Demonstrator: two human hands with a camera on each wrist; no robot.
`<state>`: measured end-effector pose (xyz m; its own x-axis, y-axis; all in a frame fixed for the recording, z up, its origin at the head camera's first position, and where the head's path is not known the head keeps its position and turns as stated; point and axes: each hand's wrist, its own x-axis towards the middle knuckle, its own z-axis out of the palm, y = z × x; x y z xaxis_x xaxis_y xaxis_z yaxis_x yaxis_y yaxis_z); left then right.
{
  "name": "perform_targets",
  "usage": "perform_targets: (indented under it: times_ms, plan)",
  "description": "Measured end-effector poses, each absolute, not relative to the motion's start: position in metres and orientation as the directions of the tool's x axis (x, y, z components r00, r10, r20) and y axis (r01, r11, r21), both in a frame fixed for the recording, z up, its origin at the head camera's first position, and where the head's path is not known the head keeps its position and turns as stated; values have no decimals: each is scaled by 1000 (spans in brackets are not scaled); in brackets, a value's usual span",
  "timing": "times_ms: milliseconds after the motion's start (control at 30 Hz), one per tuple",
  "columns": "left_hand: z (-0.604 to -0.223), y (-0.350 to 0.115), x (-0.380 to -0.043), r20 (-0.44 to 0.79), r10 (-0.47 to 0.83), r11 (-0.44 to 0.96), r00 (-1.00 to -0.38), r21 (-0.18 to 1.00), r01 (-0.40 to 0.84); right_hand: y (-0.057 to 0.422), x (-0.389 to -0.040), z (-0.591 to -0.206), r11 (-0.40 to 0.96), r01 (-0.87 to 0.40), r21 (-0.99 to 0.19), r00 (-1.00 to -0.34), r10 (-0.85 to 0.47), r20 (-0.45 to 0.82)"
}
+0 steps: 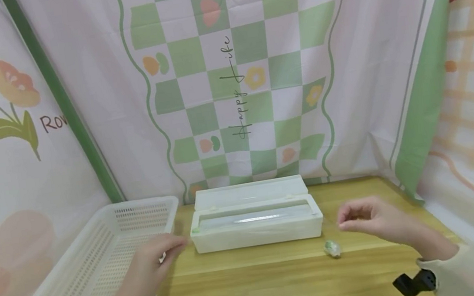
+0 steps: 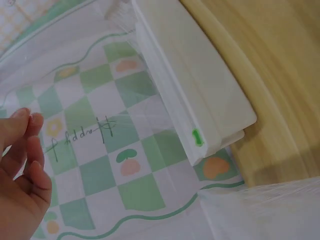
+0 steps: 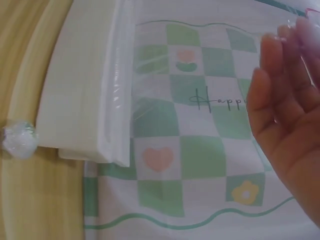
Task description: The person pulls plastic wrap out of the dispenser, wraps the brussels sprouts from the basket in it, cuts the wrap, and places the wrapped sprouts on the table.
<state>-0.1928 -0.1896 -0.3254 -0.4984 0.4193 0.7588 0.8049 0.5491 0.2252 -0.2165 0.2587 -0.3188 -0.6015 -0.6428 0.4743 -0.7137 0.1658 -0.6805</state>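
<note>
A white cling film box [image 1: 258,232] lies lengthwise on the table with its lid [image 1: 249,193] raised and a shiny roll of film [image 1: 257,217] inside. Clear cling film [image 3: 145,107] stretches from the box toward the hands, faintly visible in both wrist views. My left hand [image 1: 152,259] pinches the film between thumb and forefinger, off the box's left end. Off the right end, my right hand [image 1: 377,219] pinches it too, thumb against fingertips. The film is nearly invisible in the head view. A small crumpled ball of plastic [image 1: 332,249] with a green patch sits near the box's front right corner.
A white perforated basket [image 1: 168,204] stands on the left of the wooden table [image 1: 256,290], under my left forearm. Patterned curtains [image 1: 256,90] enclose the back and both sides. A black device [image 1: 414,284] is strapped at my right wrist.
</note>
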Motion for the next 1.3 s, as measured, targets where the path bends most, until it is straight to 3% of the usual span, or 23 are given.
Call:
perform_targets:
  times_ms: [233, 367, 533, 700, 967, 1200, 1300]
  plan:
    - [-345, -189, -186, 696, 509, 463, -506, 274, 843, 262, -219, -339, 66, -622, -780, -499, -801, 331]
    - [-355, -188, -184, 676, 565, 426, -474, 254, 869, 262, -221, -352, 39, -621, -783, -447, -838, 313]
    - [-371, -186, -182, 653, 611, 368, -448, 267, 891, 261, -221, -367, 38, -598, -800, -428, -859, 280]
    - [-388, -186, -181, 590, 661, 365, -465, 288, 885, 258, -221, -381, 60, -575, -816, -429, -871, 238]
    - [-405, -194, -179, 420, 716, 420, -557, 378, 825, 255, -220, -399, 103, -573, -813, -448, -870, 205]
    - [-414, -196, -180, 241, 689, 554, -684, 433, 711, 247, -217, -410, 192, -584, -789, -506, -846, 168]
    - [-416, -194, -181, 185, 681, 588, -708, 439, 680, 245, -216, -412, 219, -598, -771, -515, -842, 160]
